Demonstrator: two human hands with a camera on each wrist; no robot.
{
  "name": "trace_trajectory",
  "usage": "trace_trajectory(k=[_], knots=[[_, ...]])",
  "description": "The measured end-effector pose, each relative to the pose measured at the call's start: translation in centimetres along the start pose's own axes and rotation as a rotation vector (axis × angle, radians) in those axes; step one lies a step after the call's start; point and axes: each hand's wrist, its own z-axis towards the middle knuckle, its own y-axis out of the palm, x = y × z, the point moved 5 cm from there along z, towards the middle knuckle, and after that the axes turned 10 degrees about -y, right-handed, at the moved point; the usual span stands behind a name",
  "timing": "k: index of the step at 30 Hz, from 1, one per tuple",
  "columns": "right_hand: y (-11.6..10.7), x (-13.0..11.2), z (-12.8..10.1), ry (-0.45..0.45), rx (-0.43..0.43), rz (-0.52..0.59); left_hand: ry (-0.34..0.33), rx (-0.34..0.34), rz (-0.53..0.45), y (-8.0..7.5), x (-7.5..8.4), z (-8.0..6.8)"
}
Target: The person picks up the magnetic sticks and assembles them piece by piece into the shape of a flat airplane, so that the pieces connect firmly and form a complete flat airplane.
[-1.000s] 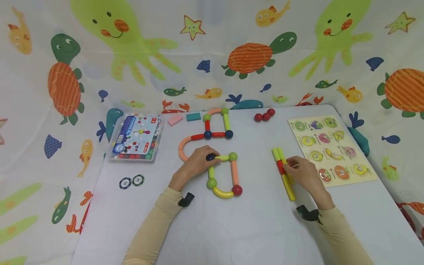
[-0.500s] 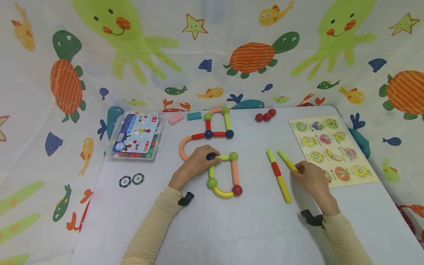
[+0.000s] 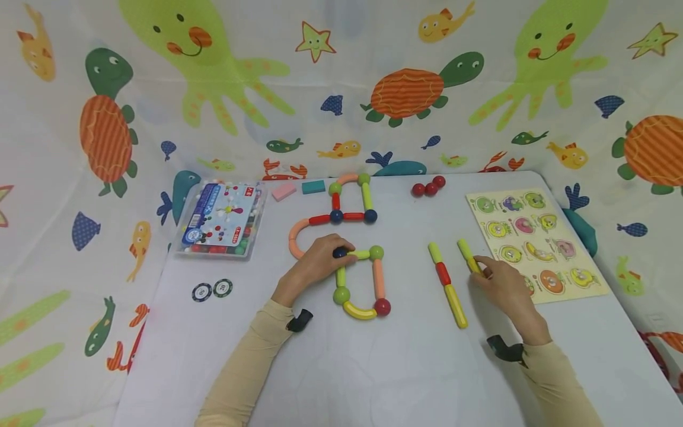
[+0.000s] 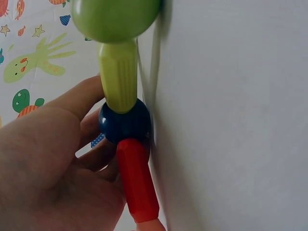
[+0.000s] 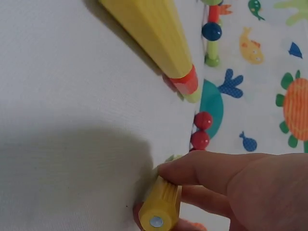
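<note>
My left hand (image 3: 319, 260) holds a dark blue ball (image 4: 124, 120) in a figure of magnetic sticks and balls lying on the table. A lime stick (image 4: 118, 77) and a red stick (image 4: 137, 180) meet that ball. On the right, my right hand (image 3: 504, 287) pinches a yellow magnetic stick (image 5: 162, 204), its round metal end facing the wrist camera. A lime stick (image 3: 464, 248) continues from its far end. To the left of this pair lies a straight row of lime, red (image 3: 443, 274) and yellow (image 3: 456, 305) sticks, apart from the hand.
Behind stand a clear box (image 3: 219, 219) of parts, a pink block (image 3: 284, 191), a teal block (image 3: 313, 187) and three red balls (image 3: 431, 189). A fruit picture board (image 3: 480, 222) lies at right, partly behind the right hand. Two round chips (image 3: 223, 288) lie at left.
My right hand has moved right, carrying the yellow and lime sticks away from the lime, red and yellow row and turning them more upright. The left hand stays on the blue ball.
</note>
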Motion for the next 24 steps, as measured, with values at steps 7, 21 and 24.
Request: trace_trajectory(k=[7, 21, 24], knots=[[0.2, -0.3, 0.2, 0.005, -0.010, -0.043, 0.006, 0.006, 0.005, 0.0, 0.0, 0.0], [0.9, -0.7, 1.4, 0.011, 0.109, -0.220, -0.013, -0.008, -0.009, 0.1, -0.1, -0.2], [1.0, -0.9, 1.6, -0.001, 0.116, -0.237, -0.007, -0.004, -0.012, 0.1, -0.1, -0.2]])
